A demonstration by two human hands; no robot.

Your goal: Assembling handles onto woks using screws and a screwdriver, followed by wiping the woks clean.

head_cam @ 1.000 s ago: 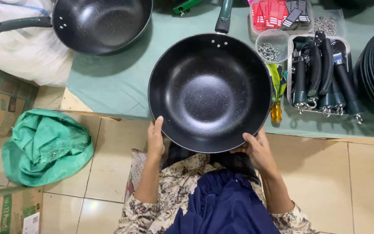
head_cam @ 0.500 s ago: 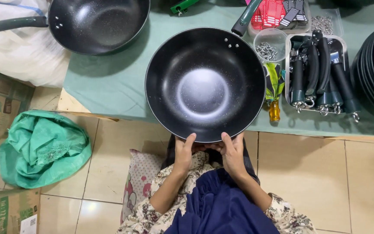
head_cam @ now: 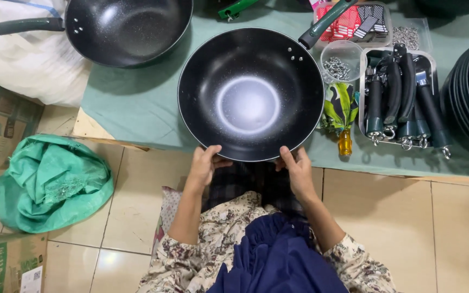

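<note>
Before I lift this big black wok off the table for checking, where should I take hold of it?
Probably by the green handle, coming from the far right. It juts clear of the wok at the upper right, riveted to the wall, with room around it. For now the left hand and right hand pinch the near rim, which gives less control of a wide, deep bowl.

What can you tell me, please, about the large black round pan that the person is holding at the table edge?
The large black round pan is a deep, wok-like bowl with a dark, finely speckled coating and a bright glare ring at its centre. A dark green handle points up and right, fixed by three small rivets. It rests open side up on the green table cover, its near rim overhanging the edge. The left hand and right hand grip that near rim.
</note>
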